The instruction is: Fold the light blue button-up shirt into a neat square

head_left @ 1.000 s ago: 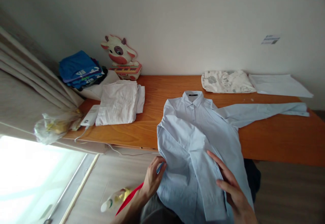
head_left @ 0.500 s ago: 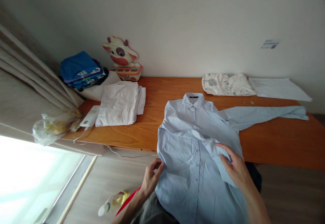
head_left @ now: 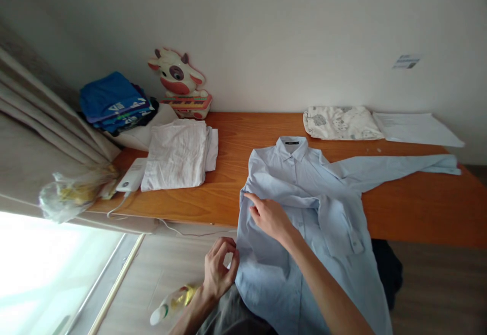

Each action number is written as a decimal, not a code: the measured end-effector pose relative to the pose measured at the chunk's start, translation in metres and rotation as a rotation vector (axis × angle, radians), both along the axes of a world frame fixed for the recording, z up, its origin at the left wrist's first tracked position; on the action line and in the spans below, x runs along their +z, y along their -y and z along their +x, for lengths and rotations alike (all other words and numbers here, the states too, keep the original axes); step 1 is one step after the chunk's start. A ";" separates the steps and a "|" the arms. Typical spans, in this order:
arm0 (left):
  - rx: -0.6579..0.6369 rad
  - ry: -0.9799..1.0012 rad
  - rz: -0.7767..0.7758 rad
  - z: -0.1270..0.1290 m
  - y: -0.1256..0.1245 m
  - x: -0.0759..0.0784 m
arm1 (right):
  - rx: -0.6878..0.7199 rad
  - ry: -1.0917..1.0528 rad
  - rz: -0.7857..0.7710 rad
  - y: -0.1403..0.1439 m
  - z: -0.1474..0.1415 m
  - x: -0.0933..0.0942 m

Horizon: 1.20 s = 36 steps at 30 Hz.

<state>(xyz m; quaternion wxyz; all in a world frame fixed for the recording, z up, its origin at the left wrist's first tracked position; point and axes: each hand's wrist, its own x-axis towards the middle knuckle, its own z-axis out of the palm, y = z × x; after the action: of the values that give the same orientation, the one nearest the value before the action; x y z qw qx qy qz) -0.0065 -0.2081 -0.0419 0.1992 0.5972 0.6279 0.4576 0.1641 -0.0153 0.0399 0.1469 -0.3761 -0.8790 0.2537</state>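
Observation:
A light blue button-up shirt [head_left: 272,269] lies front up, its collar on the table and its lower part hanging over the front edge toward my lap. One sleeve stretches out to the right; the other is folded across the front, its cuff at the right side. My left hand [head_left: 220,266] pinches the shirt's left side edge with thumb and forefinger. Crossing over the shirt, my right hand [head_left: 269,218] rests at its left edge below the armpit, forefinger stretched out and thumb apart from it.
On the wooden table [head_left: 228,147] are folded white cloth [head_left: 175,155], a white device with a cable [head_left: 131,175], a cow toy keyboard [head_left: 186,104], blue clothes [head_left: 114,99], patterned cloth [head_left: 342,122] and paper [head_left: 414,128]. A bottle [head_left: 175,302] lies on the floor.
My right hand has let go of the folded sleeve at the right and moved left across the shirt to its left edge. My left hand has shifted slightly left and down.

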 end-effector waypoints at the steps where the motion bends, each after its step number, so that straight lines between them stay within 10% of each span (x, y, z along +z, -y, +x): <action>1: -0.018 -0.002 0.006 0.001 0.000 0.006 | -0.001 0.053 0.053 -0.008 -0.011 -0.005; 6: -0.224 0.253 -0.229 0.022 0.000 0.026 | 0.072 0.103 0.318 -0.048 -0.037 -0.017; 12: -0.292 0.418 -0.557 0.049 -0.001 0.001 | 0.160 0.005 0.384 -0.066 -0.041 -0.030; 18: -0.027 0.303 -0.483 0.052 -0.012 -0.018 | 0.154 -0.116 0.355 -0.069 -0.037 -0.043; 36: 0.051 0.474 -0.435 0.069 -0.019 -0.017 | 0.128 -0.199 0.389 -0.067 -0.029 -0.044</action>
<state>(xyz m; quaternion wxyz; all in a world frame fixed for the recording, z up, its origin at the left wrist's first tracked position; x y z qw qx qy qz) 0.0625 -0.1891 -0.0592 0.4514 0.4012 0.6619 0.4440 0.1352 0.0514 -0.0040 0.2862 -0.2575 -0.9145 0.1241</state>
